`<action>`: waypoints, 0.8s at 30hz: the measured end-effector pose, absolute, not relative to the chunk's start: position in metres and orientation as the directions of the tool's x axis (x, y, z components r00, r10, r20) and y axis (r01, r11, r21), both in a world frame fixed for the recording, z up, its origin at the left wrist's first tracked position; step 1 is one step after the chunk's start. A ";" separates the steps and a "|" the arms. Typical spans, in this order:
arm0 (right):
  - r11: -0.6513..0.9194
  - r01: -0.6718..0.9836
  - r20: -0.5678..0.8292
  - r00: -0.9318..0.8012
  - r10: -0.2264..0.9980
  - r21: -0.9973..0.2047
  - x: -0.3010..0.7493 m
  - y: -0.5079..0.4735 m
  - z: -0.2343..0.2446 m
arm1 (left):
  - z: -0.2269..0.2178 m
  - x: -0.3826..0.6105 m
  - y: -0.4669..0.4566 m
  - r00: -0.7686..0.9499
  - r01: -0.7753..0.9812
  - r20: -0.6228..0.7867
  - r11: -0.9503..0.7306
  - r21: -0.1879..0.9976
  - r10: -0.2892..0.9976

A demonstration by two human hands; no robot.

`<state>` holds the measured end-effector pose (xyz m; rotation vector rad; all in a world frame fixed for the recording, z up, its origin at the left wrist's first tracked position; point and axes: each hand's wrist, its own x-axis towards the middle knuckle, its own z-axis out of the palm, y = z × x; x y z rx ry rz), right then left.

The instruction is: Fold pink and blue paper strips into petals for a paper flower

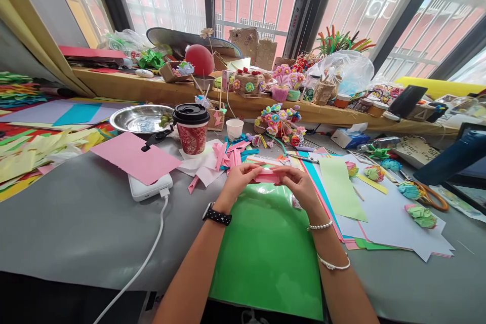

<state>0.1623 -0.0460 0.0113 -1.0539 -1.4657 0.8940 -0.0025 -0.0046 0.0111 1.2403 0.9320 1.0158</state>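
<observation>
Both my hands pinch a small pink paper strip (267,176) between them, above a glossy green sheet (266,248) on the grey table (87,217). My left hand (240,180), with a black watch on its wrist, grips the strip's left end with curled fingers. My right hand (299,183), with pearl and silver bracelets on the wrist, holds the right end. Just beyond my fingers lies a pile of cut pink and blue paper strips (230,154).
A lidded red paper cup (191,129) and a steel bowl (140,119) stand to the far left, beside a pink sheet (134,158) and a white power bank (150,187) with cable. Coloured sheets, folded paper flowers (420,215) and orange scissors (433,196) lie to the right. The sill holds craft items.
</observation>
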 end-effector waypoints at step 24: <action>0.191 0.207 0.222 0.140 0.965 -0.960 0.159 -0.040 0.002 | 0.008 0.002 -0.006 0.296 0.111 0.156 -0.197 0.974 0.942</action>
